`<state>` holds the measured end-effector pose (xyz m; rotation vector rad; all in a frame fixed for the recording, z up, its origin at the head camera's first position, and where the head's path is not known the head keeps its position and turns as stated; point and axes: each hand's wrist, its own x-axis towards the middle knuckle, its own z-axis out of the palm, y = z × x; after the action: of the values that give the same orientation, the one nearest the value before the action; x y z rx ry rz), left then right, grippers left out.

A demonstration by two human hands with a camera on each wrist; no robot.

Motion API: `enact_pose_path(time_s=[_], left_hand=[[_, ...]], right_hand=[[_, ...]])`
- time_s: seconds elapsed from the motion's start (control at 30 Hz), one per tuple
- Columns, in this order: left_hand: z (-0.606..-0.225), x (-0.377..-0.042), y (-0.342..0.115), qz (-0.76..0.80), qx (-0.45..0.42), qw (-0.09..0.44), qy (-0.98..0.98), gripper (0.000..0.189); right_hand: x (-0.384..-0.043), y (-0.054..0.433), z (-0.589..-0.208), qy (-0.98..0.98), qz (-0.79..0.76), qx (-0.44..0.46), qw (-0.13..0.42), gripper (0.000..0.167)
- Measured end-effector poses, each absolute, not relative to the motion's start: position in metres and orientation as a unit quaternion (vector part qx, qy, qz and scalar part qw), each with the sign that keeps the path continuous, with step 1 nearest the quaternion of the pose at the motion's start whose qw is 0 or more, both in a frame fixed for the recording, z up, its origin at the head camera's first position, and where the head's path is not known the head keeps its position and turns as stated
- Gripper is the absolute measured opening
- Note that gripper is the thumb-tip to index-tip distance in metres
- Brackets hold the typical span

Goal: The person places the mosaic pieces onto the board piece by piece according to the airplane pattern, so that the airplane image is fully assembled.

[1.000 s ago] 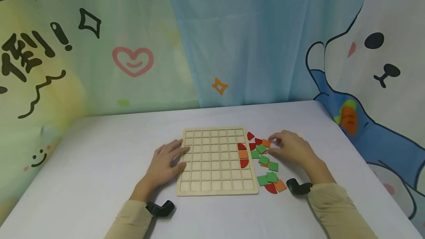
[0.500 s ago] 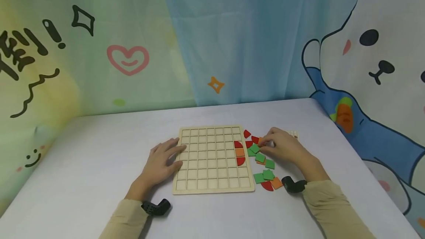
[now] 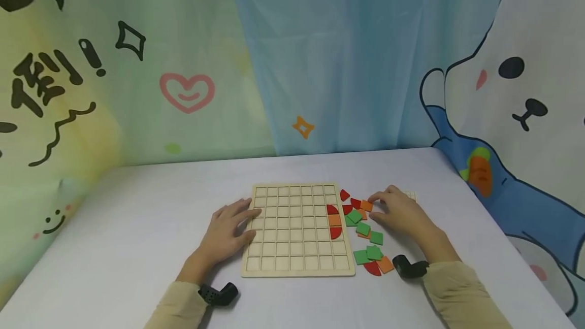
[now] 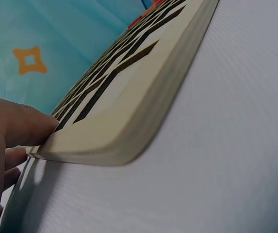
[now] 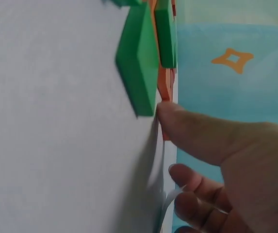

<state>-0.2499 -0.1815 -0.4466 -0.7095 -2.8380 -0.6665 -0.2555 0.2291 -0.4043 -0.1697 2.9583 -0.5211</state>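
Note:
A wooden grid board (image 3: 292, 232) lies on the white table. Its right column holds two red quarter-round pieces with an orange square tile (image 3: 334, 220) between them. My left hand (image 3: 228, 230) rests at the board's left edge, fingers spread over the rim; its thumb (image 4: 29, 124) lies on the frame in the left wrist view. My right hand (image 3: 404, 212) is beside the loose pieces, index fingertip right at an orange tile (image 3: 366, 205). In the right wrist view its thumb (image 5: 192, 126) is apart from the other fingers, close to a green tile (image 5: 141, 63).
Right of the board lie green tiles (image 3: 360, 257), orange tiles (image 3: 386, 265) and red pieces (image 3: 372, 268), some overlapping. A small pale gridded card (image 3: 412, 195) shows partly behind my right hand. A printed curtain (image 3: 329, 65) hangs beyond the table's far edge.
My right hand reached left into the loose tiles, then drew back right, uncovering the orange tile at its fingertip. My left hand has stayed at the board's edge. The head view shifted slightly.

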Motion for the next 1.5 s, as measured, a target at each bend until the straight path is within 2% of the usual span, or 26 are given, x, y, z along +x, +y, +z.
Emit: enact_pose_path(time_s=[0.1, 0.47, 0.6, 0.83, 1.13, 1.5], left_hand=[[-0.446, -0.251, -0.182, -0.218, -0.236, 0.079, -0.944, 0.049], [-0.446, -0.25, -0.181, -0.219, -0.233, 0.066, -0.945, 0.049], [-0.449, -0.246, -0.181, -0.222, -0.222, 0.056, -0.948, 0.049], [-0.45, -0.245, -0.181, -0.226, -0.216, 0.066, -0.948, 0.047], [-0.449, -0.249, -0.179, -0.211, -0.214, 0.06, -0.952, 0.048], [-0.448, -0.249, -0.181, -0.206, -0.229, 0.065, -0.949, 0.048]], right_hand=[[-0.256, 0.228, -0.405, 0.983, -0.172, -0.052, 0.048, 0.037], [-0.253, 0.226, -0.406, 0.986, -0.159, -0.026, 0.041, 0.027], [-0.252, 0.224, -0.407, 0.987, -0.153, -0.027, 0.051, 0.028], [-0.254, 0.224, -0.409, 0.986, -0.157, -0.028, 0.042, 0.039], [-0.254, 0.227, -0.417, 0.985, -0.172, -0.031, 0.005, 0.031], [-0.254, 0.23, -0.41, 0.984, -0.176, -0.021, 0.013, 0.03]])
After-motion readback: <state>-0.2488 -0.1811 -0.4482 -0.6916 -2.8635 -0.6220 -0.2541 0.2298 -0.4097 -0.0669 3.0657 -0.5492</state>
